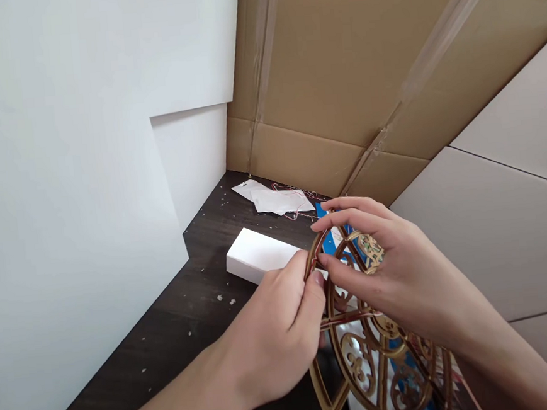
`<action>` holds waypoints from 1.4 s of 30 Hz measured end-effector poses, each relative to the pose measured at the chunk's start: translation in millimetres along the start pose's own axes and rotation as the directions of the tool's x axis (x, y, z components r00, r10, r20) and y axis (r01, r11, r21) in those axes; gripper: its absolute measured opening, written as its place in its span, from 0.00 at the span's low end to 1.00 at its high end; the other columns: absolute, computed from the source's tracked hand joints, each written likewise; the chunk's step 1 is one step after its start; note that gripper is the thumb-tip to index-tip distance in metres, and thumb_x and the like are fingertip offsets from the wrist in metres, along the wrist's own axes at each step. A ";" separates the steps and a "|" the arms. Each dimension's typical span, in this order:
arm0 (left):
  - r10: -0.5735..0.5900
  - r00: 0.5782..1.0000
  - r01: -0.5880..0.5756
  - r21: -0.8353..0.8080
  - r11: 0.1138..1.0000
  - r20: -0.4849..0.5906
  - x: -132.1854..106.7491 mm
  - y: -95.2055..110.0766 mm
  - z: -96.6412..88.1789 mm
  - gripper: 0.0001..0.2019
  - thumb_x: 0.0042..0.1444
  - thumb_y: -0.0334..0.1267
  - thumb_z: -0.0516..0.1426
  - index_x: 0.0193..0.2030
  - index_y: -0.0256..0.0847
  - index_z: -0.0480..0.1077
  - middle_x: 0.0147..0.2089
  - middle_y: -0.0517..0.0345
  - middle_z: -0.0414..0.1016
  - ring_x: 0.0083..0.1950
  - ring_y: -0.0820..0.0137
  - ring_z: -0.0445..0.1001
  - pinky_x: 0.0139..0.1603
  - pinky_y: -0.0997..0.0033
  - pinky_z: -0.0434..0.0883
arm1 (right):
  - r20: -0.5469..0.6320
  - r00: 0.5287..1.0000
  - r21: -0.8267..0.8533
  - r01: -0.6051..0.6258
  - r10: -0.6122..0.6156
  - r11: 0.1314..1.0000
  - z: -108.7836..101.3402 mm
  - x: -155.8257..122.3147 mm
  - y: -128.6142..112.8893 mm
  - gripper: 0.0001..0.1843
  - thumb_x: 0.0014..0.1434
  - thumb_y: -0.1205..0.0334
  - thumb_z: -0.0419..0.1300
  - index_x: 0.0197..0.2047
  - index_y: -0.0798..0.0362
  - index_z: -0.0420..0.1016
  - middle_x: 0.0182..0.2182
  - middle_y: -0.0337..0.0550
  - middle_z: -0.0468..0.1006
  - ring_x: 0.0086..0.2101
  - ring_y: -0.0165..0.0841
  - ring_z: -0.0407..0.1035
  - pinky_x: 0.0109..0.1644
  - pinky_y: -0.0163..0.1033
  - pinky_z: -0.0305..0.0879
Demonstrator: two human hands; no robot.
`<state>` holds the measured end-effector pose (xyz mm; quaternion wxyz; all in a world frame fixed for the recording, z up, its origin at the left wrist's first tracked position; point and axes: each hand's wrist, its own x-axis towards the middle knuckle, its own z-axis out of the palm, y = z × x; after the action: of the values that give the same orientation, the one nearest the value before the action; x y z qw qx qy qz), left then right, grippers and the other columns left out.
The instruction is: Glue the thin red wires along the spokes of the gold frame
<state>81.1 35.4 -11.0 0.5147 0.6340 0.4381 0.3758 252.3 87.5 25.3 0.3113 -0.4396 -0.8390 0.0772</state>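
**A:** Entry: hands. Where do you have the piece?

**B:** You hold the gold frame [361,356] up off the dark table [184,338], at 5 o'clock in the view, with its rim uppermost. Your left hand [274,331] comes in from 7 o'clock and pinches the top of the rim between thumb and forefinger. A thin red wire [310,266] runs along the rim there. Your right hand [402,277] reaches in from 4 o'clock, thumb and forefinger pinched on the same spot and the other fingers spread over the far face.

**A:** Step in hand?

**B:** Judged, not seen: you are working the red wire against the rim. The two pinches all but touch. I cannot tell whether the wire is fixed or loose under your fingers.

**A:** What does the next move call for?

**B:** A light, fine grip, because the fretwork looks thin and likely to flex. Let one hand anchor the rim while the other shifts along it.

**A:** Surroundings?

**B:** The white box [258,257] lies on the table at 9 o'clock of your hands, apart from them. The white papers [277,199], with more red wire, lie at 11 o'clock by the cardboard wall [338,67]. A blue sheet [326,242] shows behind the frame
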 end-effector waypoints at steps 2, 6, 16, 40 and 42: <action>-0.005 1.000 0.005 0.014 1.000 -0.003 -0.4 0.2 -0.3 0.15 0.74 0.46 0.42 0.37 0.44 0.58 0.29 0.65 0.67 0.30 0.71 0.68 0.33 0.65 0.65 | -0.009 1.000 0.000 -0.007 0.007 1.000 0.0 0.0 -0.9 0.11 0.58 0.54 0.62 0.45 0.38 0.78 0.56 0.36 0.74 0.57 0.40 0.69 0.62 0.57 0.63; 0.005 1.000 -0.005 0.023 1.000 0.007 -0.5 0.1 -0.7 0.14 0.74 0.44 0.42 0.37 0.44 0.58 0.28 0.65 0.67 0.30 0.71 0.67 0.34 0.64 0.64 | -0.019 1.000 -0.004 -0.009 0.009 1.000 -0.5 -0.8 -1.4 0.11 0.58 0.54 0.62 0.45 0.39 0.78 0.56 0.37 0.74 0.57 0.41 0.69 0.63 0.57 0.62; 0.035 0.999 -0.035 0.041 0.999 0.001 0.7 0.2 -1.9 0.14 0.74 0.45 0.43 0.35 0.44 0.55 0.35 0.60 0.69 0.36 0.68 0.65 0.38 0.61 0.64 | 0.081 0.997 0.017 0.011 -0.012 1.000 -5.2 -3.2 1.4 0.13 0.63 0.54 0.60 0.51 0.40 0.76 0.61 0.41 0.70 0.62 0.43 0.64 0.64 0.58 0.62; 0.057 0.998 -0.057 0.025 0.998 0.010 2.6 -1.8 -1.3 0.13 0.73 0.43 0.43 0.37 0.43 0.58 0.35 0.59 0.70 0.36 0.68 0.66 0.39 0.61 0.65 | 0.057 0.998 0.057 -0.023 0.020 0.998 0.6 -1.9 2.1 0.10 0.60 0.57 0.61 0.46 0.41 0.73 0.59 0.38 0.70 0.62 0.40 0.63 0.65 0.53 0.59; 0.058 0.998 -0.058 0.015 0.998 -0.007 3.1 -2.5 -0.5 0.14 0.73 0.44 0.44 0.35 0.44 0.56 0.37 0.58 0.71 0.38 0.67 0.67 0.41 0.61 0.65 | 0.081 0.997 0.059 -0.014 0.009 0.998 -1.2 -2.9 2.7 0.10 0.62 0.57 0.60 0.47 0.41 0.73 0.60 0.39 0.69 0.63 0.40 0.62 0.66 0.52 0.58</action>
<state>81.2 38.7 -13.3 0.4971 0.6488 0.4244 0.3896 256.1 86.6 23.8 0.2897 -0.4317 -0.8456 0.1215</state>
